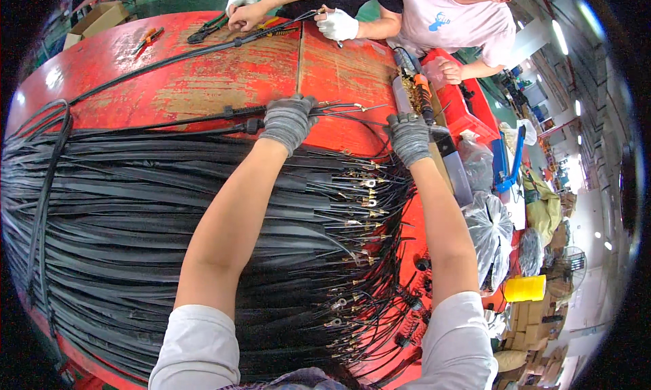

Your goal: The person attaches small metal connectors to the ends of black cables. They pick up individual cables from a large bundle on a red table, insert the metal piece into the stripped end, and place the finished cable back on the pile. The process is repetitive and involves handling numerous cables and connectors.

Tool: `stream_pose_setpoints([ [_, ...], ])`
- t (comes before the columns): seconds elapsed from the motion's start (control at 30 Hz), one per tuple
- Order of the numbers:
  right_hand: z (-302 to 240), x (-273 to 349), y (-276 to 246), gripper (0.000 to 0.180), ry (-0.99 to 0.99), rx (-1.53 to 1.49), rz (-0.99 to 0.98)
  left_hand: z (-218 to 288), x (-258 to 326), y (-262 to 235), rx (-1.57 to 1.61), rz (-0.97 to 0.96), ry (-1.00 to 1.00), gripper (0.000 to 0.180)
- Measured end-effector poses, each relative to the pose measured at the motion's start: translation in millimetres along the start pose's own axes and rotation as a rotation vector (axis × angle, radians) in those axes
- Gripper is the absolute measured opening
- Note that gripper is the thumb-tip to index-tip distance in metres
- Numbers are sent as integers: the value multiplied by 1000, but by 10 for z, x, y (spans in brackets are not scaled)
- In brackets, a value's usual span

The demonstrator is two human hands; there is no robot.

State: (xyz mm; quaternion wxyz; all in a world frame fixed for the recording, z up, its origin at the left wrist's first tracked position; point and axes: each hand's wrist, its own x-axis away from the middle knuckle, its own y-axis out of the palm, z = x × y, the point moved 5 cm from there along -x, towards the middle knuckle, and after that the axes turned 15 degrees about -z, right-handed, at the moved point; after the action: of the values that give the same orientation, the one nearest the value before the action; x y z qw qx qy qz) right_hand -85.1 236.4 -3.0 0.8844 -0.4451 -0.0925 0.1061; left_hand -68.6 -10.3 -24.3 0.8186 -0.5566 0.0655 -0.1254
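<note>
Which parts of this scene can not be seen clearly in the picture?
Head view only:
- Left hand: glove and fist hide how it grips the black cable.
- Right hand: whatever its fingers pinch is too thin to tell.
- Wire ends: metal terminals too small.
- Cable bundle: the lower part is cut off by the fisheye rim.

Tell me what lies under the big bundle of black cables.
The red table shows beyond the black cables and at their right ends. Directly beneath the bundle the tabletop is covered; nothing there can be seen. The forearms cross above it.
</note>
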Motion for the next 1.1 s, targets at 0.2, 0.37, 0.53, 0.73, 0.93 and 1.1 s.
stream_pose_setpoints([
  [0.2,-117,-166,492,34,284,114,146,-201,-124,131,-79,18,-224,25],
  [0.37,-495,-239,81,34,143,-400,-51,-284,-79,129,-171,20,-347,16],
  [0.53,-607,-368,254,30,-86,-567,-238,-274,-152,169,-148,-260,-366,19],
  [0.73,-350,-486,373,30,-203,-651,-137,-262,-156,146,-106,-187,-327,20],
  [0.93,-589,-553,-117,41,-236,-604,-148,-289,-40,171,-161,-223,-415,26],
  [1.1,-806,-704,18,37,-347,-643,-278,-316,-73,214,-71,-270,-449,25],
])
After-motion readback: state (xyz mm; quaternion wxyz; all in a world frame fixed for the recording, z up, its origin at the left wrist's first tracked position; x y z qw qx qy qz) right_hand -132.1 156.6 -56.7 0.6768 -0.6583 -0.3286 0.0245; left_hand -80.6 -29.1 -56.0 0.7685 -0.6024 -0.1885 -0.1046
